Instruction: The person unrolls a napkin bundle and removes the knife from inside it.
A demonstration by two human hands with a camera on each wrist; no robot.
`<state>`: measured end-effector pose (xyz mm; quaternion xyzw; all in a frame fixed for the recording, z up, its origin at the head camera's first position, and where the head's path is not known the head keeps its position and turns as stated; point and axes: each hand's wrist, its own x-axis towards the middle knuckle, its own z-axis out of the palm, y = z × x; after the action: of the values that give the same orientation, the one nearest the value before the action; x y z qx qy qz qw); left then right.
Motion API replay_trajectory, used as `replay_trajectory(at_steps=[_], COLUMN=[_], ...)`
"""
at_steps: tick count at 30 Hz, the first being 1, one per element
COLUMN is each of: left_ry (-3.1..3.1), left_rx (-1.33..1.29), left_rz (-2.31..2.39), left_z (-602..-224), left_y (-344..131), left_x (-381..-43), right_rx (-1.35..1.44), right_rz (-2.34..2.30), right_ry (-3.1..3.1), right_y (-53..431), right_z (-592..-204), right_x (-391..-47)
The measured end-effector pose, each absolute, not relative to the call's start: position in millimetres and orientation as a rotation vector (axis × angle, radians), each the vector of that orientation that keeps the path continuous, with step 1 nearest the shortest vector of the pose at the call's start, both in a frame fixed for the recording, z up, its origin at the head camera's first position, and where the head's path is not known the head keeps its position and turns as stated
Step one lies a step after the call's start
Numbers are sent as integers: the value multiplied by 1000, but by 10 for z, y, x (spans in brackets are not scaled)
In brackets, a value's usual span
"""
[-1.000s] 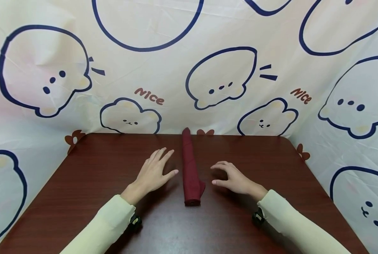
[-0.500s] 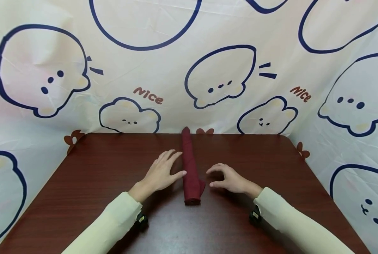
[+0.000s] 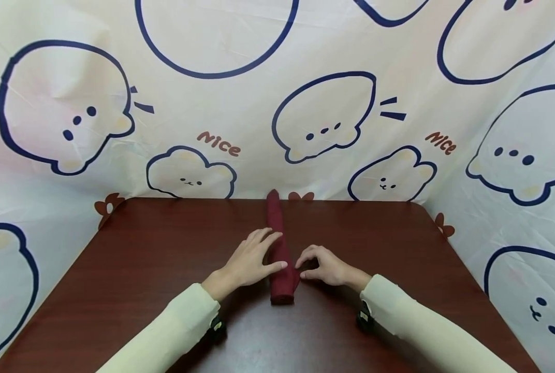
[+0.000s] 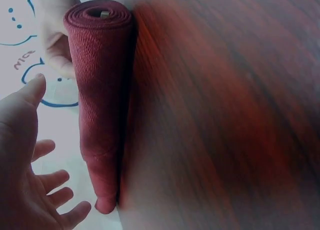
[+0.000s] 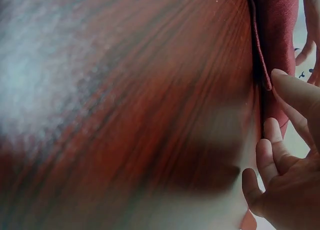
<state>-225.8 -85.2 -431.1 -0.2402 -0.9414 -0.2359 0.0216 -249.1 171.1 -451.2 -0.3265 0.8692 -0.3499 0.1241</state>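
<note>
A dark red rolled-up cloth (image 3: 282,286) lies lengthwise on the table, its coiled near end facing me. In the left wrist view the roll (image 4: 100,85) shows its spiral end, with a small pale bit inside. My left hand (image 3: 247,263) hovers at its left side, fingers spread and gently bent; the left wrist view shows a gap between fingers and cloth. From the right, my right hand (image 3: 330,269) reaches the loose flap (image 5: 262,65) of the cloth. Its thumb tip is right at the flap's corner, the other fingers loosely bent beside the roll.
The dark brown wooden table (image 3: 165,228) spreads out on both sides of the roll. Behind it hangs a pale curtain (image 3: 254,114) with blue cartoon outlines, which also covers both sides. Dark bands with cameras (image 3: 218,326) sit at the cuffs of the light sleeves.
Both hands have moved inward toward the roll. The left hand's fingertips now overlap the cloth in the head view, and the right hand has come up to the flap. The roll stays in place.
</note>
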Motion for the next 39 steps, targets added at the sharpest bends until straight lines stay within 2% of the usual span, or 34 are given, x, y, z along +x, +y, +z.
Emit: replay_trajectory(at_steps=[16,39], left_ry=[-2930,-3019], left_rx=[-861,-879], left_rz=[-779,-770], left_z=[-4396,-4419], left_y=[-741,-792], left_x=[-2205,-2234], right_rx=[-923,-915], right_rz=[-953,-948], right_ry=[2545,2544], right_y=[1663,1633], right_z=[-4591,-4593], right_x=[-2499,-2556])
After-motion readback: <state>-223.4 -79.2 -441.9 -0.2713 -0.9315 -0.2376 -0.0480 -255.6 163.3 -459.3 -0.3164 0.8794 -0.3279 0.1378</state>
